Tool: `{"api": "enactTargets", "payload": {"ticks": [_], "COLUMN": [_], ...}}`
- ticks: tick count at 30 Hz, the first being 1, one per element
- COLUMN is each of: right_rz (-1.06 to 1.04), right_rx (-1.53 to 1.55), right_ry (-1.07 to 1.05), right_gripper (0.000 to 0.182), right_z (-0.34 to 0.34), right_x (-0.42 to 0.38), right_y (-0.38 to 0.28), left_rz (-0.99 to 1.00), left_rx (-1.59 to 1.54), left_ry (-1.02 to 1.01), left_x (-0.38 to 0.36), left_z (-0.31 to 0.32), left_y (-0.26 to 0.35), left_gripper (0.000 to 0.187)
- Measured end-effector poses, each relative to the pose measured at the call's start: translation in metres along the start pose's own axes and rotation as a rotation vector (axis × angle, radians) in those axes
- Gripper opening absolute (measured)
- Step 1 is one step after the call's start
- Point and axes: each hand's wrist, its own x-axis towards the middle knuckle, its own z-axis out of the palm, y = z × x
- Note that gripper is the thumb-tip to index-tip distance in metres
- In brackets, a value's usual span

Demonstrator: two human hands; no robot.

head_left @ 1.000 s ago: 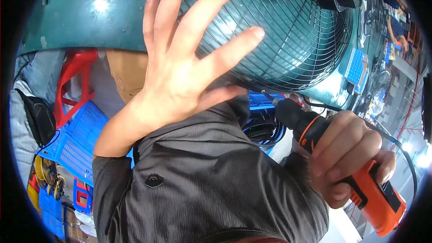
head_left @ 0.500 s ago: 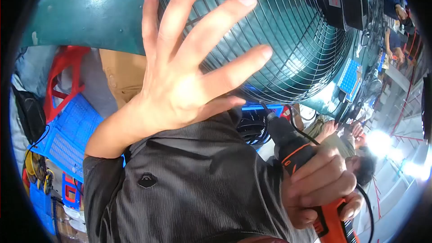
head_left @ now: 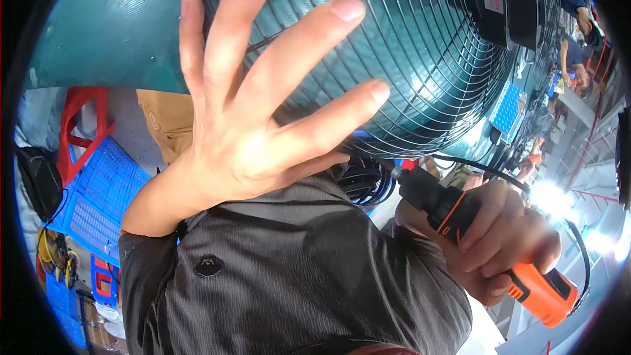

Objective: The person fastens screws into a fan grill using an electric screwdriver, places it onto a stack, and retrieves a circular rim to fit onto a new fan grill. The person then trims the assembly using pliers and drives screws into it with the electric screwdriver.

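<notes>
My left hand [head_left: 246, 135] is spread wide over the black wire fan guard [head_left: 394, 46], fingers apart and nothing in its grasp. Whether the fingertips press on the wires I cannot tell. At the right, my right hand [head_left: 503, 230] is wrapped round an orange and black electric screwdriver [head_left: 542, 292] with a cord. Its black nose [head_left: 420, 187] points up and left toward the guard's lower rim. The tip of the bit is hard to make out. A black block-shaped part [head_left: 506, 3] sits at the guard's right side.
A green work surface [head_left: 112, 33] lies beneath the guard. Blue plastic baskets [head_left: 105, 187] and a red plastic frame [head_left: 82, 135] are at the left. Coiled black cable [head_left: 365, 181] lies below the guard. Other people [head_left: 572, 62] are at the far right, near a blue tray [head_left: 507, 112].
My right hand has moved right and slightly up with the electric screwdriver, drawing its nose away from the guard's rim. My left hand has shifted a little left, still spread.
</notes>
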Motion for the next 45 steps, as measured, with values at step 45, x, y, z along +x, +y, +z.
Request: {"api": "enactTargets", "payload": {"ticks": [45], "right_rz": [-0.104], "right_rx": [-0.066], "right_ry": [-0.207], "right_gripper": [0.046], "right_z": [0.013], "right_x": [-0.001], "right_y": [0.005], "left_rz": [0.107], "left_rx": [0.053], "left_ry": [0.065], "left_x": [-0.004], "left_z": [0.01], "left_y": [-0.012], "left_gripper": [0.063]}}
